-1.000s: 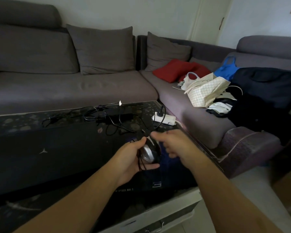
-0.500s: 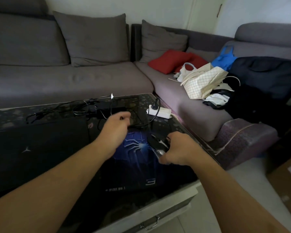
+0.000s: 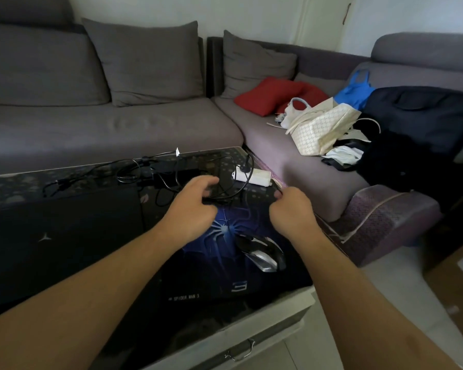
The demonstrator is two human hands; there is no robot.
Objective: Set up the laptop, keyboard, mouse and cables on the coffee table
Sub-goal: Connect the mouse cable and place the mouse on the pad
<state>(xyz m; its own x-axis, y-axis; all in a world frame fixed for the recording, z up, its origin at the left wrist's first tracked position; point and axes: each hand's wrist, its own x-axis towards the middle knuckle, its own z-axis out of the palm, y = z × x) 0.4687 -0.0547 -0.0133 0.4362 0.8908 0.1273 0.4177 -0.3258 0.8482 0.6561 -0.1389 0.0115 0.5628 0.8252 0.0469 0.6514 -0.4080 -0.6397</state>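
A black and silver mouse lies on the blue spider-print mouse pad at the right end of the dark coffee table. A closed black laptop sits to the left of the pad. Beyond the pad, my left hand is curled over a thin black mouse cable. My right hand is pinched shut, with something dark at its fingertips that looks like the same cable. A black power adapter with looped cables lies at the table's far edge. No keyboard is in view.
A white power strip with a black plug sits at the table's far right corner. A grey corner sofa wraps around the table, carrying red cushions, a cream bag and dark clothes. A cardboard box stands at right.
One second ago my left hand held the mouse. My right hand then set it on the pad. Both hands have since left it and moved farther out to the cable.
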